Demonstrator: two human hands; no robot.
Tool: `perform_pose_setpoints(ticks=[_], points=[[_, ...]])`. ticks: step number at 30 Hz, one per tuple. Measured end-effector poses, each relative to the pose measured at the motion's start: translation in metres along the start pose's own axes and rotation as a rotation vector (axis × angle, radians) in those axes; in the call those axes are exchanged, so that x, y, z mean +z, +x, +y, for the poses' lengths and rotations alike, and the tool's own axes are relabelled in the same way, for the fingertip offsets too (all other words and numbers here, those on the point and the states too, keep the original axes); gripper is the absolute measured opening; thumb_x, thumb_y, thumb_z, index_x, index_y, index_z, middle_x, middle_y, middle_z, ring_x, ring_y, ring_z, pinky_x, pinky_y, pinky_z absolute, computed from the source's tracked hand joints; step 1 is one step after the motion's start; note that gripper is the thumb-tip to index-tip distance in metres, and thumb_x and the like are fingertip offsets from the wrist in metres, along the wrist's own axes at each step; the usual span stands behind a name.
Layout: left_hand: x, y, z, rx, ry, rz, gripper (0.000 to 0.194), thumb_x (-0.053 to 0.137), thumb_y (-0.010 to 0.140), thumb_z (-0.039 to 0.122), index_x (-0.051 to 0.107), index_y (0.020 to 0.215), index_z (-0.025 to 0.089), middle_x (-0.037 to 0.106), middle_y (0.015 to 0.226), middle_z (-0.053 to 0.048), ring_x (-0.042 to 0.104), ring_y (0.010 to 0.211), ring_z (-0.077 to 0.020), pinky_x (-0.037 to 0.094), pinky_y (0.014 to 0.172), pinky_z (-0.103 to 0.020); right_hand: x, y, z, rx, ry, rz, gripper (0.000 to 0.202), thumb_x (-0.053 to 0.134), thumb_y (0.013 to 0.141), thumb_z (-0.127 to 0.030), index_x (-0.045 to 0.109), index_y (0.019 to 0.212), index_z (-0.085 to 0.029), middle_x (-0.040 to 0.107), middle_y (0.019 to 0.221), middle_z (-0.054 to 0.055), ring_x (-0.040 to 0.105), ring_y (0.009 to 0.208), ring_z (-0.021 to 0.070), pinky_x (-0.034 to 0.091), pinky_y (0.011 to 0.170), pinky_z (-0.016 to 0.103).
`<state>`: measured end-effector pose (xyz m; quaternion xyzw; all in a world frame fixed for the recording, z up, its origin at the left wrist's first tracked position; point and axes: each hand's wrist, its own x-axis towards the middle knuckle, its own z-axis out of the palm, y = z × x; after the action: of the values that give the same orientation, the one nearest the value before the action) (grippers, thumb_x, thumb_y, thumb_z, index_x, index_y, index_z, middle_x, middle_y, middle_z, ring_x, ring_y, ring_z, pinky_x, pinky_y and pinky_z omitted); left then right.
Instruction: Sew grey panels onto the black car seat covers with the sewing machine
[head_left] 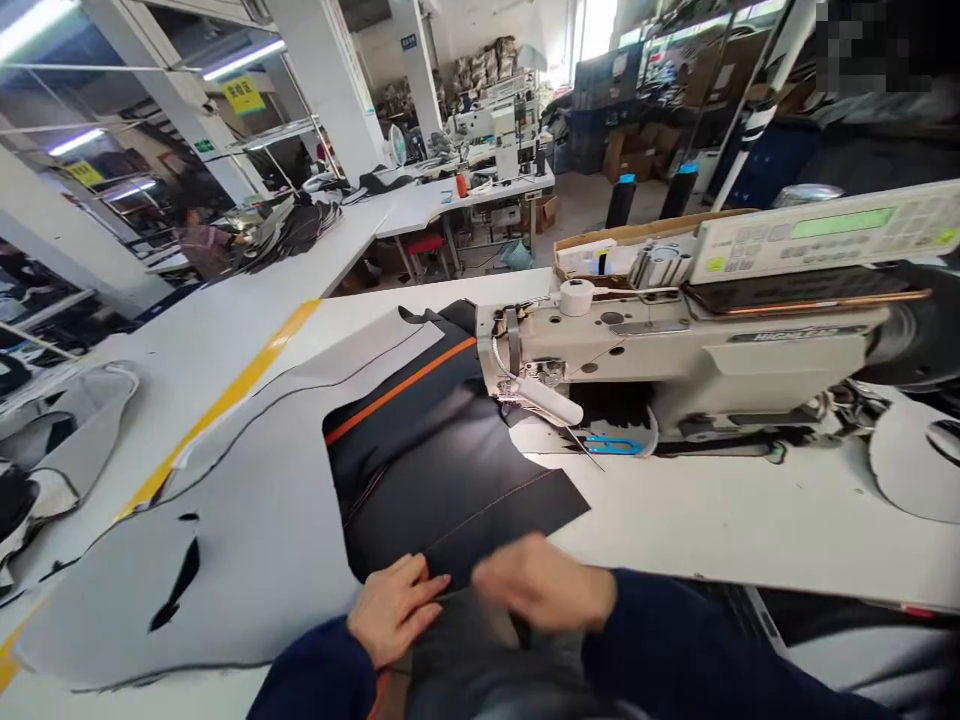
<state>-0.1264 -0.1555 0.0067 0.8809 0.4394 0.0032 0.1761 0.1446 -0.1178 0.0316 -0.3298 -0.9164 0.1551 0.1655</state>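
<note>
A black leather-like panel (457, 480) with orange stitching and an orange stripe (401, 390) lies joined to a large grey-backed piece (255, 560); its far end runs under the sewing machine head (525, 350). My left hand (397, 608) is at the panel's near edge, fingers bent and pressed together on the material. To its right, my right hand (544, 582) is curled closed just over the near edge, blurred by motion. What its fingers hold, if anything, is hidden. Blue thread snips (611, 446) lie beside the machine's needle area.
The white table (750, 520) carries a yellow tape strip (225, 400). A control panel (832, 235) sits atop the machine, with a cardboard box (570, 258) and black thread cones (620, 200) behind. Cut pieces (67, 430) lie at left. A co-worker (202, 245) is far left.
</note>
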Motion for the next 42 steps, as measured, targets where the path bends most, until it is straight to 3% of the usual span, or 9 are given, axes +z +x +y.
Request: perform_pose_setpoints(ticks=[4,7,15,19,24,29,31,34,42], points=[[-0.054,0.045,0.016,-0.023,-0.152,0.038,0.036,0.036,0.093,0.030,0.067,0.078,0.018,0.054,0.097,-0.005,0.055,0.083,-0.0133,0.048,0.078,-0.025,-0.001,0.014,0.062,0.195,-0.185,0.172,0.030,0.042,0.095,-0.025,0.059,0.115,-0.011,0.057,0.124,0.017,0.052,0.116,0.0255,0.046,0.094,0.040],[-0.080,0.108,0.033,0.033,-0.084,0.176,0.024,0.041,0.090,0.022,0.060,0.106,0.019,0.049,0.122,-0.007,0.056,0.096,-0.0134,0.046,0.092,-0.027,0.017,0.019,0.076,0.172,-0.294,0.194,0.036,0.048,0.092,-0.027,0.056,0.123,-0.009,0.047,0.136,0.020,0.040,0.128,0.0328,0.038,0.101,0.051],[-0.063,0.246,0.076,-0.028,0.288,0.117,0.045,0.048,0.087,0.018,0.043,0.131,0.022,0.053,0.123,-0.011,0.063,0.087,-0.0202,0.047,0.065,-0.029,0.032,0.014,0.073,0.159,-0.257,0.242,0.039,0.051,0.088,-0.023,0.057,0.125,-0.013,0.057,0.125,0.016,0.045,0.124,0.0264,0.030,0.109,0.048],[-0.065,0.236,0.046,-0.009,0.246,0.120,0.028,0.045,0.092,0.036,0.061,0.104,0.018,0.063,0.102,-0.008,0.060,0.096,-0.0213,0.046,0.073,-0.028,0.032,0.013,0.075,0.180,-0.287,0.254,0.039,0.050,0.090,-0.027,0.057,0.126,-0.013,0.056,0.128,0.016,0.045,0.124,0.0290,0.034,0.106,0.048],[-0.080,0.196,-0.009,-0.252,0.053,0.009,0.051,0.027,0.096,0.046,0.063,0.079,0.015,0.065,0.081,-0.007,0.060,0.084,-0.0202,0.047,0.076,-0.030,0.034,0.013,0.079,0.186,-0.256,0.298,0.031,0.042,0.093,-0.023,0.062,0.115,-0.013,0.052,0.133,0.014,0.042,0.127,0.0292,0.037,0.104,0.047],[-0.074,0.193,-0.008,-0.140,0.057,0.142,0.029,0.054,0.084,0.033,0.058,0.060,0.016,0.066,0.093,-0.006,0.054,0.104,-0.0231,0.039,0.101,-0.039,0.031,0.018,0.085,0.285,-0.187,0.366,0.031,0.036,0.094,-0.019,0.061,0.111,-0.012,0.055,0.128,0.016,0.050,0.117,0.0253,0.044,0.095,0.042],[-0.068,0.196,-0.003,-0.097,0.104,0.203,0.009,0.054,0.077,0.015,0.061,0.072,0.016,0.063,0.097,-0.007,0.053,0.104,-0.0213,0.040,0.101,-0.038,0.030,0.021,0.087,0.303,-0.196,0.350,0.031,0.036,0.094,-0.019,0.061,0.111,-0.012,0.056,0.126,0.015,0.051,0.113,0.0251,0.045,0.091,0.040],[-0.064,0.199,-0.001,-0.042,0.121,0.215,0.036,0.044,0.072,0.001,0.058,0.101,0.016,0.055,0.109,-0.008,0.053,0.093,-0.0153,0.048,0.086,-0.027,0.024,0.029,0.087,0.350,-0.237,0.289,0.030,0.037,0.094,-0.020,0.059,0.114,-0.013,0.057,0.123,0.014,0.053,0.106,0.0250,0.045,0.087,0.038],[-0.076,0.207,-0.009,-0.042,0.438,0.094,0.073,0.058,0.074,0.013,0.035,0.138,0.037,0.045,0.114,-0.008,0.052,0.089,-0.0217,0.047,0.070,-0.032,-0.001,0.060,0.081,0.575,-0.408,0.048,0.032,0.038,0.094,-0.029,0.056,0.116,-0.015,0.058,0.096,0.014,0.060,0.077,0.0233,0.039,0.054,0.029]])
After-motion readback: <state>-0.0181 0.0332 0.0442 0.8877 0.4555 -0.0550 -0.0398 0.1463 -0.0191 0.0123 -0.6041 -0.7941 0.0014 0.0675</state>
